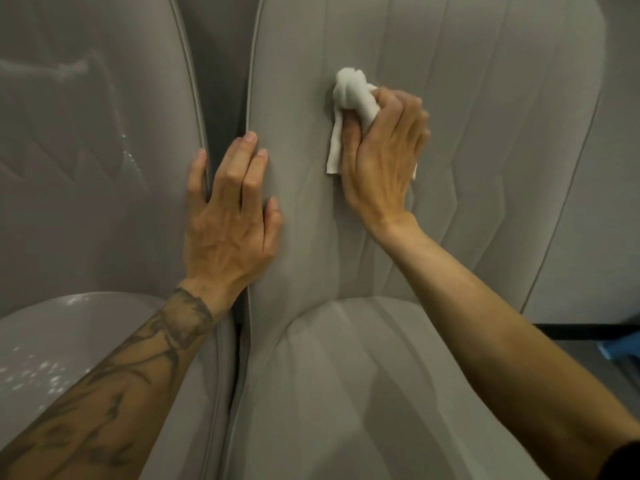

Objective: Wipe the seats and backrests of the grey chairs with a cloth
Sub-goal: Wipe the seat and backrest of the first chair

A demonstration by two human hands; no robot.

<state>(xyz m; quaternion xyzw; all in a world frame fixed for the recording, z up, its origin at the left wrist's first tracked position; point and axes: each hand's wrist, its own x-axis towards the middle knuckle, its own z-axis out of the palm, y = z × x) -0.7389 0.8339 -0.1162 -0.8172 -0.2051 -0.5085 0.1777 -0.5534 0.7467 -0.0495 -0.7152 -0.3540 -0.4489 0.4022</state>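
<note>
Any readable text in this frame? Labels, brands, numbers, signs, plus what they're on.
None readable.
Left grey upholstered backrest, right grey upholstered backrest: no label or logo in view.
Crumpled white cloth in the right hand: blank.
Dark tattoo on the left forearm: shapes, no legible letters.
Blue object at the right edge: too blurred to tell.

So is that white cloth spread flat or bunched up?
Bunched up: the cloth is wadded in the right hand, one loose corner hanging below.
</note>
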